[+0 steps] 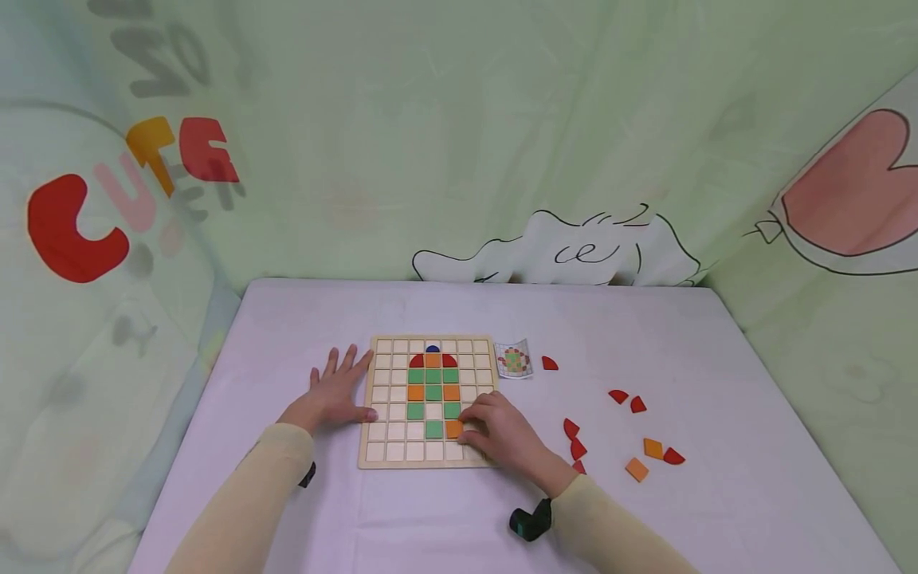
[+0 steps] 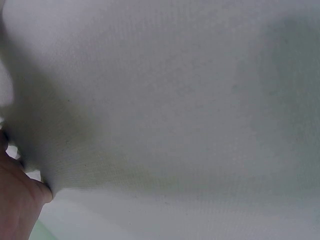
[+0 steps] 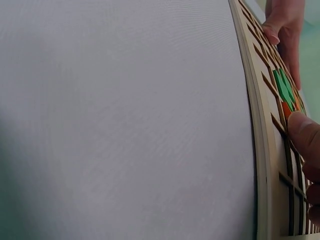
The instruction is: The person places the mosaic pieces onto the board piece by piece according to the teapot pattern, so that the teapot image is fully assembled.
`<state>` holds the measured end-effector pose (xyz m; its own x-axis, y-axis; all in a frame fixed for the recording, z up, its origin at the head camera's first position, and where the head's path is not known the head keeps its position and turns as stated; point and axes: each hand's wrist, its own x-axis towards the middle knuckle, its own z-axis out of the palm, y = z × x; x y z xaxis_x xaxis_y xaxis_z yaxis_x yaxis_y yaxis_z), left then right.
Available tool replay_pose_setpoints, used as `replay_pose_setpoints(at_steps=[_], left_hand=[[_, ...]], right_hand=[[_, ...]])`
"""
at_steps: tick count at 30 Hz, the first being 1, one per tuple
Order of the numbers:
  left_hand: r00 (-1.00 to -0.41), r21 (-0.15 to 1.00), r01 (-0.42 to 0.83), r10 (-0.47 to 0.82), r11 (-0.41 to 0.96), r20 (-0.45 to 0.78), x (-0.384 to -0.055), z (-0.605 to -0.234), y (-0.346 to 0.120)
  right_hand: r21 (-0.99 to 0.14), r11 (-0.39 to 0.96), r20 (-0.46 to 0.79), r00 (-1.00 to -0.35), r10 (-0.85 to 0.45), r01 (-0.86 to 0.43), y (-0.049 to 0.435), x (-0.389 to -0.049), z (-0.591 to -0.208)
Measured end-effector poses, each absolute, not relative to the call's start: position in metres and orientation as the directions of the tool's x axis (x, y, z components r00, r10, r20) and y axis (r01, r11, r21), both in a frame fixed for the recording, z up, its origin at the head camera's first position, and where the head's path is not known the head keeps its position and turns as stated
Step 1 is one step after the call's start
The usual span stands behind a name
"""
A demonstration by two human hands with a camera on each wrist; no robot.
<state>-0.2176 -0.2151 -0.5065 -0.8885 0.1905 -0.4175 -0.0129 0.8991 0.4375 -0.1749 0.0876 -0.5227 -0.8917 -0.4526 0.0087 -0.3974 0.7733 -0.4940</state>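
Note:
A wooden grid board [image 1: 387,461] lies on the table, with green, orange and red pieces and one blue piece [image 1: 433,349] set in its middle columns. At its lower right, my right hand [image 1: 505,430] pinches an orange square tile [image 1: 453,430] with thumb and forefinger, right at a grid cell. The thumb [image 3: 303,131] overlaps that tile's edge in the right wrist view. My left hand [image 1: 333,396] is spread along the board's left edge, thumb and fingertips touching the frame. Only part of the left hand [image 2: 20,205] shows in the left wrist view.
A small pattern card [image 1: 514,359] lies against the board's upper right side. Several red quarter-circle pieces [image 1: 618,396] are scattered to the right, along with two orange tiles [image 1: 637,469]. A light cloth covers the table [image 1: 301,311], and printed curtains [image 1: 459,143] hang behind.

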Motion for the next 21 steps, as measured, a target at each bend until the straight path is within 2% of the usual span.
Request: replay_pose_setpoints(at_steps=[21], left_hand=[[-0.890,0.428,-0.023,0.176,0.904,-0.420,-0.2165,-0.5024,-0.2126]], right_hand=[[-0.488,0.766,0.032,-0.886,-0.463,-0.418,0.0858,-0.1736,-0.5209]])
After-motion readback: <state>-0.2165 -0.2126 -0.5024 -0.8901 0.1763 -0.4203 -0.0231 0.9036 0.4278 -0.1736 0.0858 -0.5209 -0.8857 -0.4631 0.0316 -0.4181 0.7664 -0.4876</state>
